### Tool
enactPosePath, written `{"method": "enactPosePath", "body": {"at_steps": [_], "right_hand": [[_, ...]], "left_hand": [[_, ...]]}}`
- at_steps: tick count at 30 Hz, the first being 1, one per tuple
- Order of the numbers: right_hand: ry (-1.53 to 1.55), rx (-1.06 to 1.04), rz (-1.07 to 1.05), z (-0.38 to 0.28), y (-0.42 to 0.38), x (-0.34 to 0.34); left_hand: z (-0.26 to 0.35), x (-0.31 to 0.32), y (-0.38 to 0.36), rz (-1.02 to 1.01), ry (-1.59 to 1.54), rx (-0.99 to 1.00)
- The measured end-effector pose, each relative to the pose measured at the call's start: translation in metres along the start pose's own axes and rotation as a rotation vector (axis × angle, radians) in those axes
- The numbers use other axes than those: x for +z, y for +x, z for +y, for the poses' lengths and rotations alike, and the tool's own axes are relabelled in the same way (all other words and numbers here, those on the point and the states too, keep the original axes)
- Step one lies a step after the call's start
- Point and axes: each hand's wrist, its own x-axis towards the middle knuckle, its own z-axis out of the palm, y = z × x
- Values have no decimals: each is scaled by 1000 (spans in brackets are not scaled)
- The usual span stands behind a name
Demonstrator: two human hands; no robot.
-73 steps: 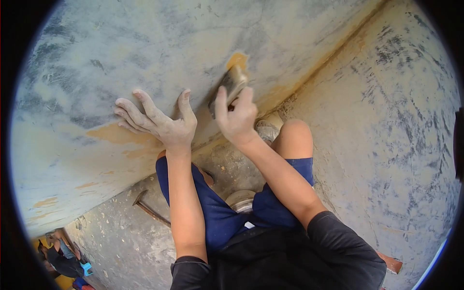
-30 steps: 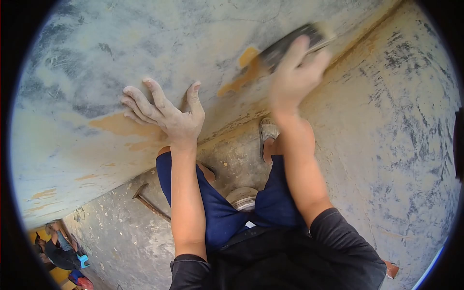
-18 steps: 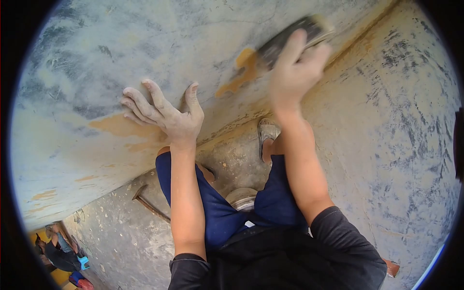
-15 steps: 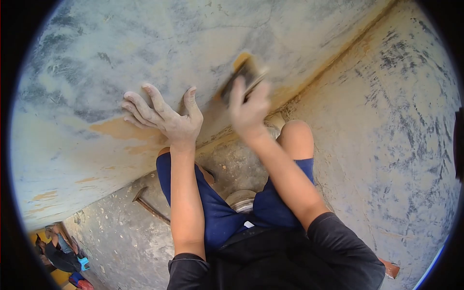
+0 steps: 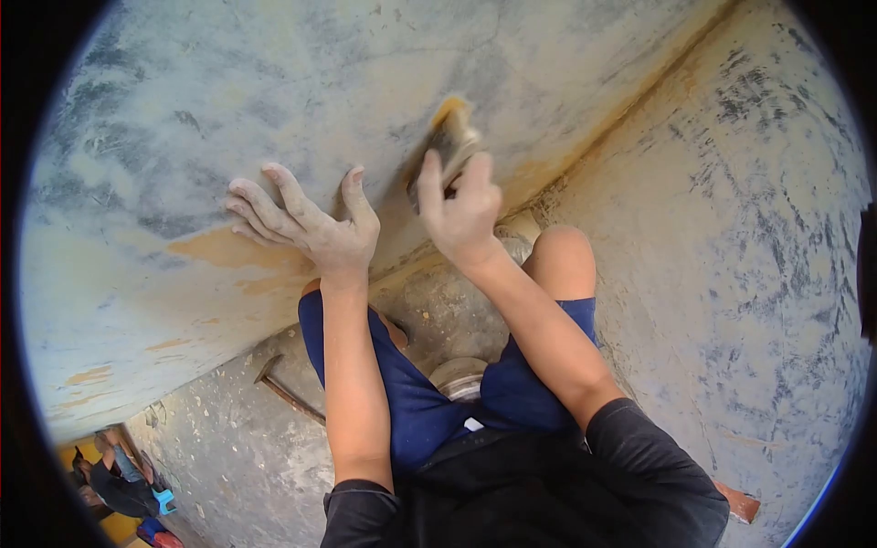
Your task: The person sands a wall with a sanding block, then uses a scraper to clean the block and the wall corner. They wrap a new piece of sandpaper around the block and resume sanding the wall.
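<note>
Dusty with pale powder, my left hand (image 5: 315,224) rests against the mottled grey wall (image 5: 301,82), its fingers spread and nothing in them. To its right, my right hand (image 5: 461,205) grips a dark, flat block-like tool (image 5: 449,146) pressed on the wall, a little blurred by motion. An orange-yellow patch shows at the tool's upper end. Part of the tool is hidden behind my fingers.
A second wall (image 5: 722,247) meets the first at a brownish corner on the right. A long metal-headed tool (image 5: 290,393) lies on the floor (image 5: 228,457). A reddish-brown piece (image 5: 738,502) lies lower right. Another person (image 5: 123,484) is at the lower left.
My right hand has moved slightly left with the tool, which blurs less now. My left hand has shifted a little left, fingers still spread.
</note>
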Motion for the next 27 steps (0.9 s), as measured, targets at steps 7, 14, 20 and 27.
{"method": "enactPosePath", "body": {"at_steps": [7, 14, 20, 27], "right_hand": [[-7, -59, 371, -16, 91, -20], [-15, -52, 163, -22, 40, -8], [-7, -32, 321, -22, 63, -7], [163, 192, 11, -10, -10, 6]], "left_hand": [[-4, -1, -2, -14, 13, -1], [-2, -1, -1, -14, -15, -7], [-2, 0, -1, -6, -2, 6], [-1, -3, -3, -13, -2, -10]]}}
